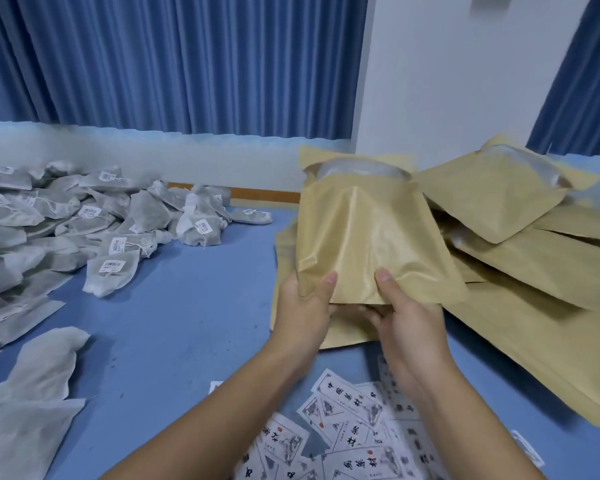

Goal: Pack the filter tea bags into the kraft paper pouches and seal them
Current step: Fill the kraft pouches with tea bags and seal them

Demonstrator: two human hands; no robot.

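Observation:
A kraft paper pouch (pixel 361 233) is held above the blue table, its silvery-lined mouth open at the far end. My left hand (pixel 303 306) pinches its near left corner, thumb on top. My right hand (pixel 407 313) grips the near edge beside it, thumb on the paper and fingers underneath. A heap of grey filter tea bags (pixel 94 216) with small barcode tags lies at the left. More kraft pouches (pixel 534 237) are stacked at the right, one with its mouth open.
Flat empty filter bags (pixel 28 393) lie at the near left. Printed white labels (pixel 343 434) are scattered by the near edge under my arms. Blue curtains and a white wall stand behind the blue table (pixel 174 306).

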